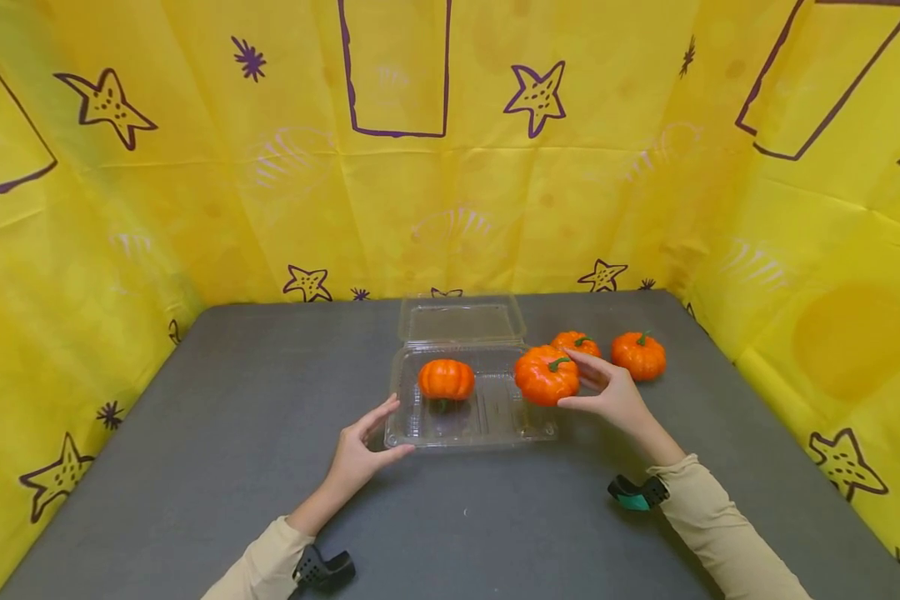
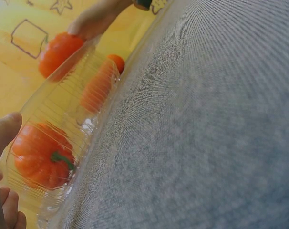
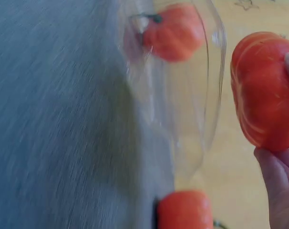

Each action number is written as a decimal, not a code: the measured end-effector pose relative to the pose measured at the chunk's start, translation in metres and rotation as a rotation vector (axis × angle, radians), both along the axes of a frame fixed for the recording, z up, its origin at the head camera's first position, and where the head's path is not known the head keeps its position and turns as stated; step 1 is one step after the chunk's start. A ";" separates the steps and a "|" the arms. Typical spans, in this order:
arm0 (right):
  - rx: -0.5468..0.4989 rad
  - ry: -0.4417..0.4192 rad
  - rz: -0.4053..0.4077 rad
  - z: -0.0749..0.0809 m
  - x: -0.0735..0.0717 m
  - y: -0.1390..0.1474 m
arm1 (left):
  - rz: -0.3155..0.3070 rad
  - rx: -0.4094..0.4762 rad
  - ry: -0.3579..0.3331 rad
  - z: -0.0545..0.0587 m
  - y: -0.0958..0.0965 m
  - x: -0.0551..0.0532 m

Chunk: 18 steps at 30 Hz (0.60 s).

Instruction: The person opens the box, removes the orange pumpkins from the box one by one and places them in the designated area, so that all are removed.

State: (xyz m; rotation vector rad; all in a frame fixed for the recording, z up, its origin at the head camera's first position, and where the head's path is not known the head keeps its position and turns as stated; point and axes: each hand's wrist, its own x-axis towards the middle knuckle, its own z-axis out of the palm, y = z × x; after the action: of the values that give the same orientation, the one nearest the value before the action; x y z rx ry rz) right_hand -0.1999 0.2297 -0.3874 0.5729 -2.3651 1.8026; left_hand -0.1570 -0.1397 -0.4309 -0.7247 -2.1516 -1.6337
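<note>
A clear plastic clamshell container (image 1: pixel 484 417) lies with its lid (image 1: pixel 461 321) folded back. Inside its left part sits an orange toy pumpkin (image 1: pixel 447 380), tipped so its green stem faces the front. At the container's front left corner is my left hand (image 1: pixel 360 450), thumb along the front and fingers along the left side, touching the rim. My right hand (image 1: pixel 611 396) grips a second toy pumpkin (image 1: pixel 543 377) between thumb and fingers, above the container's right part. The right wrist view shows this held pumpkin (image 3: pixel 263 90) raised apart from the container.
Two more toy pumpkins, one partly hidden (image 1: pixel 574 341) behind the held one and another (image 1: pixel 639 357) farther right, rest on the grey table (image 1: pixel 217 433). Yellow cloth (image 1: pixel 450 183) with starfish drawings walls the table at the back and both sides.
</note>
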 end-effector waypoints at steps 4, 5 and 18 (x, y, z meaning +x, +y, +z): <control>0.045 -0.024 -0.036 -0.005 0.003 0.021 | -0.007 -0.002 0.002 0.001 0.000 0.001; 0.058 -0.021 -0.040 -0.006 0.004 0.025 | -0.008 -0.003 0.004 0.001 0.000 0.001; 0.169 -0.050 -0.049 -0.028 0.001 0.051 | -0.007 0.012 0.018 0.001 0.000 0.001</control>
State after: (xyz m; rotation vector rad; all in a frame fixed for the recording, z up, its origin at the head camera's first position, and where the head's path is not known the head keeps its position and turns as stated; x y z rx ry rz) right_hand -0.1984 0.2810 -0.4152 0.4880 -2.5586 1.6263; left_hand -0.1563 -0.1395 -0.4300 -0.7420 -2.1275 -1.6354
